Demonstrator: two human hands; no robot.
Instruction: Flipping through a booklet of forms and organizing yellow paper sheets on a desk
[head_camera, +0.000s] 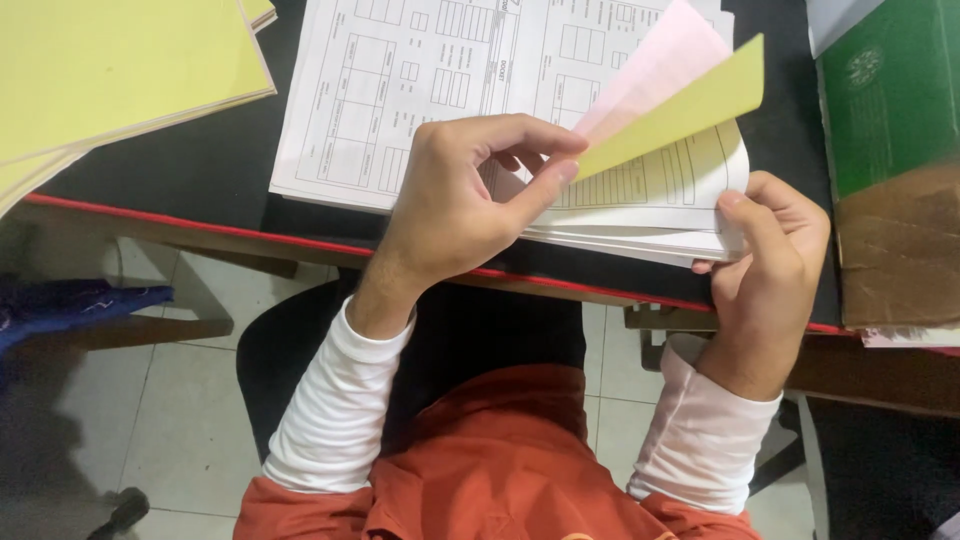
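The left hand (470, 200) pinches a yellow sheet (680, 110); the right hand (770, 260) grips the form stack (420, 90) on the black worktop (190, 160); pale tiled floor (190, 420) below.

— How many hands and stacks?
— Two hands: left hand (455, 205), right hand (765, 270). One stack of printed forms (400, 90), one yellow paper pile (110, 70).
— Loose sheets lifted?
— Two: one pink sheet (665, 60), one yellow sheet (680, 110).

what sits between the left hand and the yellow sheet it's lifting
Nothing visible: the left hand already pinches the yellow sheet at its corner, a pink sheet lifted just behind it. The right hand grips the form stack's edge.
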